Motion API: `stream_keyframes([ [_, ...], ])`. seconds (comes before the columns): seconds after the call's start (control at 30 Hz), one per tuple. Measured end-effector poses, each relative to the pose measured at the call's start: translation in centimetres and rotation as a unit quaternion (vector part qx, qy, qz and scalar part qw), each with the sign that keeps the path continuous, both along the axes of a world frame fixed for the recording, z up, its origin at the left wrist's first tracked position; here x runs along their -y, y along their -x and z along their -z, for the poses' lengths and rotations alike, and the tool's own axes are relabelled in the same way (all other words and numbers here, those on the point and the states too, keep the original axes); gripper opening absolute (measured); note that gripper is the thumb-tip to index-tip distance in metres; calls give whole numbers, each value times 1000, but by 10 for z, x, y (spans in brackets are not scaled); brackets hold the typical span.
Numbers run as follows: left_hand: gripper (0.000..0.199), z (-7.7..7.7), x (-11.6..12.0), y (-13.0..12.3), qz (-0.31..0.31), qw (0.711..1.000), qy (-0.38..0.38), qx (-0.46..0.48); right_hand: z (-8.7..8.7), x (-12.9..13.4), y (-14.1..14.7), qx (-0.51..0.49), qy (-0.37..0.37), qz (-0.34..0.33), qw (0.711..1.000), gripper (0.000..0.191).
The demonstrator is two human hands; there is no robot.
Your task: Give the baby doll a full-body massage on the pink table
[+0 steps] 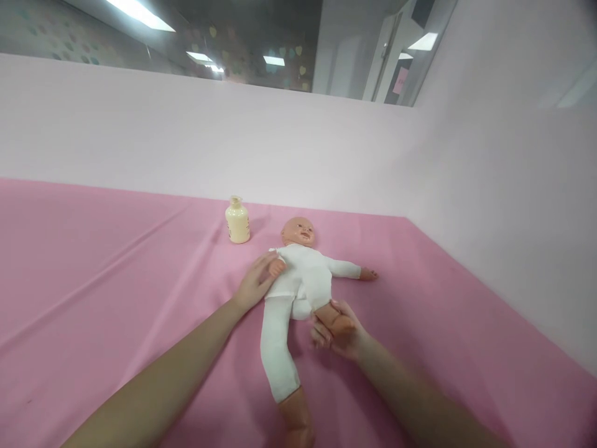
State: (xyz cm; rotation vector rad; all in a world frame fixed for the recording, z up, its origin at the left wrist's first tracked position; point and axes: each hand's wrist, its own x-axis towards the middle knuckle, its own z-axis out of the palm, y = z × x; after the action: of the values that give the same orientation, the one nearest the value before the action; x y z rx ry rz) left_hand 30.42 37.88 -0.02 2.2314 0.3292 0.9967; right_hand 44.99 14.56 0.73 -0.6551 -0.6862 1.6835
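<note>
A baby doll [298, 270] in a white cloth suit lies on its back, head away from me. My left hand [256, 280] is at the side of its chest, fingers curled round the doll's small arm, whose hand [277, 267] shows beside my thumb. Down at the right, my right hand [347, 336] is wrapped round the doll's bare foot and ankle [332, 317], with that leg bent up toward the belly. The other leg [277, 348] stretches toward me, its foot cut off by the lower edge. The doll's far arm [347, 269] reaches out to the right.
A cream-coloured bottle [238, 223] stands upright left of the doll's head. Pink cloth [116, 280] with creases covers the surface. White walls [209, 137] rise behind and at the right, with a window or mirror [256, 37] above.
</note>
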Motion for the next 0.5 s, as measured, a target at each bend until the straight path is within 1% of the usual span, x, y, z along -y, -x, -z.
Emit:
stream_keyframes([
  [0.07,45,-3,3,0,22,996,-79,-34,-1,-1,-3,-22,31,31,999,54],
  [0.1,45,-4,3,-1,24,993,-104,-42,-2,-2,-3,-26,46,44,998,52],
  [0.17,44,-4,2,-1,19,991,-125,-46,-2,-3,-3,-17,60,57,996,51],
  [0.27,45,-2,0,-1,19,990,-130,-46,-3,-3,-2,-18,65,58,996,51],
  [0.33,46,-1,0,-1,23,992,-118,-45,-2,-3,-2,-29,57,47,997,52],
  [0.4,46,0,0,-1,27,996,-78,-34,1,-1,-3,-38,31,27,998,54],
  [0.47,46,2,-1,-3,17,1000,-3,-3,4,1,-4,-42,-4,-14,999,57],
  [0.5,46,4,-2,-4,5,999,47,21,6,3,-4,-45,-20,-51,997,59],
])
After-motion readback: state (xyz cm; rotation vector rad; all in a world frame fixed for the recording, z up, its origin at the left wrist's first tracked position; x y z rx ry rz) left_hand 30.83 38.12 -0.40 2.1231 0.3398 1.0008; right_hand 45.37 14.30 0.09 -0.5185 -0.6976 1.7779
